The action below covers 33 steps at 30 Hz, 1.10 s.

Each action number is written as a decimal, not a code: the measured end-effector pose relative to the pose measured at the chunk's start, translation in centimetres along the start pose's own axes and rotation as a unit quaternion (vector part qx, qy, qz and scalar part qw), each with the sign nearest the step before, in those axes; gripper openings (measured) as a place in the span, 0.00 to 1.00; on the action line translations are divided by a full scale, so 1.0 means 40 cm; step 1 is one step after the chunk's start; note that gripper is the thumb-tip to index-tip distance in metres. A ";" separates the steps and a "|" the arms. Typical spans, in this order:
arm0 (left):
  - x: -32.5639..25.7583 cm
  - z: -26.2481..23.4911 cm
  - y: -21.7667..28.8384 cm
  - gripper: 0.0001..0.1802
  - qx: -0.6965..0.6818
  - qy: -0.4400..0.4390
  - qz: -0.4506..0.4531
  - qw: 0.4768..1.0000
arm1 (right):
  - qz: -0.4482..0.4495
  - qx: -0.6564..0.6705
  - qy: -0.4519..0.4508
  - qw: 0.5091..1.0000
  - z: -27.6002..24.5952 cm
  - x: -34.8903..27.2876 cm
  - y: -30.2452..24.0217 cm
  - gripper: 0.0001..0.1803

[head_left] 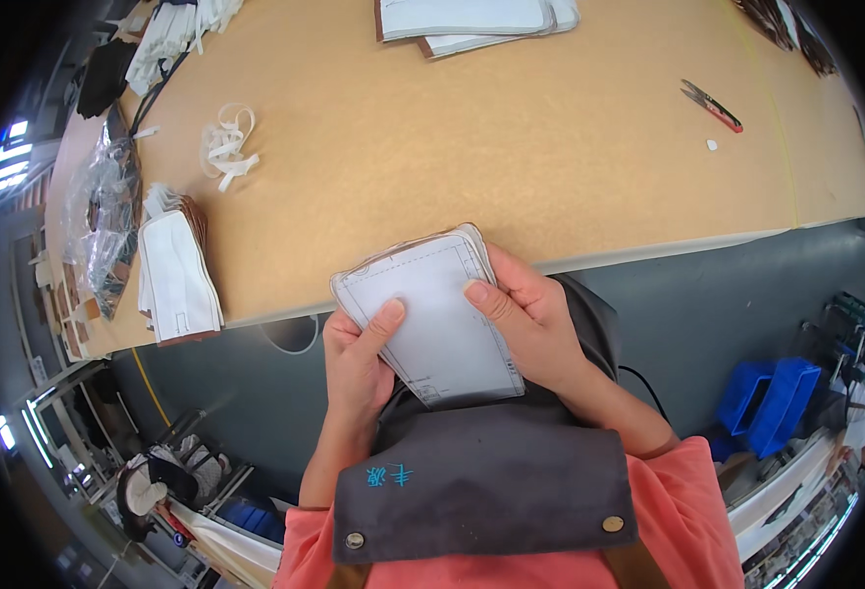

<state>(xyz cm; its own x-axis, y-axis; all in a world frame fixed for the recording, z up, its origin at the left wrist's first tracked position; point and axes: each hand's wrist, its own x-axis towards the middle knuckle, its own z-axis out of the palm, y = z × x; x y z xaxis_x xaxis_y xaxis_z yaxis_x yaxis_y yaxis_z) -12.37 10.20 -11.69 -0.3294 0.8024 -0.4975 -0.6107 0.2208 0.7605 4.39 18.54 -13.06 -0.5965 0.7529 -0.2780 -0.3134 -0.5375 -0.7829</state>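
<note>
Between my two hands is a stack of white panels (432,319), held tilted above my lap at the table's near edge. The top panel has dashed lines along its borders and small printed marks; its edges look layered. My left hand (359,358) grips the left side, thumb lying on the top face and fingers hidden beneath. On the right side, my right hand (538,319) holds the upper part, thumb on the face and fingers behind the edge.
On the tan table (511,147) lie white panels with brown edges (471,18), a narrower panel stack (177,275), crumpled white tape (226,147), a clear plastic bag (104,211) and red-handled thread snips (715,106). Blue bins (771,401) stand at lower right.
</note>
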 end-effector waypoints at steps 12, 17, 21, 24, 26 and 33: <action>0.007 0.023 0.004 0.16 0.014 0.028 -0.010 0.999 | -0.155 -0.290 0.076 0.941 -0.003 0.005 0.022 0.26; 0.015 0.018 0.006 0.16 0.009 0.021 -0.022 0.999 | -0.091 -0.264 0.064 0.958 -0.014 0.007 0.013 0.27; 0.018 0.019 0.000 0.15 0.011 0.023 -0.024 0.999 | -0.030 -0.024 0.030 0.999 -0.008 0.047 -0.014 0.26; 0.019 0.018 0.005 0.15 0.010 0.011 -0.029 0.999 | -0.035 -0.014 0.038 0.999 -0.005 0.060 -0.014 0.25; 0.015 0.019 0.002 0.15 0.006 0.017 -0.032 0.999 | -0.031 -0.049 0.058 0.997 -0.005 0.051 -0.008 0.24; 0.008 0.020 0.004 0.16 0.004 0.007 -0.029 1.000 | -0.146 -0.193 0.082 0.967 -0.012 0.048 0.005 0.20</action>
<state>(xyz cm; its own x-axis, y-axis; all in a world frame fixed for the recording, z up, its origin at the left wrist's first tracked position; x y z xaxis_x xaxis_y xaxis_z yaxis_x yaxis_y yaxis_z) -11.99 10.94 -11.40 -0.3035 0.7808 -0.5460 -0.6227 0.2712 0.7339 3.52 20.06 -14.01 -0.3884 0.9185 -0.0738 -0.1327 -0.1350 -0.9819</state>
